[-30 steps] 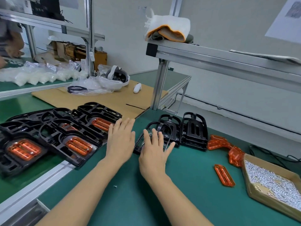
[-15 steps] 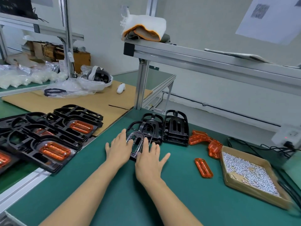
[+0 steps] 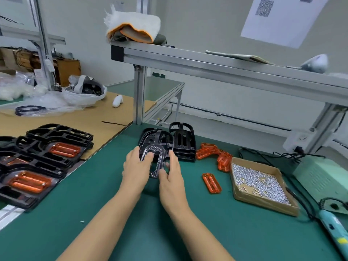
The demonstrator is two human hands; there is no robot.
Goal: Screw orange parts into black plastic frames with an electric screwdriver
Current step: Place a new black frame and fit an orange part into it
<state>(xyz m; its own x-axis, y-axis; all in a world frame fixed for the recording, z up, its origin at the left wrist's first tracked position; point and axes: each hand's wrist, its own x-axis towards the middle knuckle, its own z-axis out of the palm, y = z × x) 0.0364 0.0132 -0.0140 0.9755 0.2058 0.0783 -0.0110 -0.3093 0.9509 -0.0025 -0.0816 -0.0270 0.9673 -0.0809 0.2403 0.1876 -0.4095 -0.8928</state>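
Both hands hold one black plastic frame (image 3: 157, 157) tilted up off the green mat. My left hand (image 3: 136, 166) grips its left edge and my right hand (image 3: 172, 174) grips its right edge with the thumb on its near end. Behind it stands a stack of black frames (image 3: 181, 141). A single orange part (image 3: 211, 183) lies on the mat to the right, and a heap of orange parts (image 3: 216, 153) lies beyond it. The light blue electric screwdriver (image 3: 337, 230) lies at the far right edge.
A cardboard tray of small silver screws (image 3: 260, 182) sits right of the hands. Finished black frames with orange parts (image 3: 37, 164) are stacked at left. A pale green power box (image 3: 323, 178) and cables lie at right. An aluminium shelf rail (image 3: 216, 66) crosses overhead.
My hands went from resting flat by the frame stack to lifting one frame and drawing it toward me, tilted up. The view shifted right, bringing the screwdriver and power box into sight.
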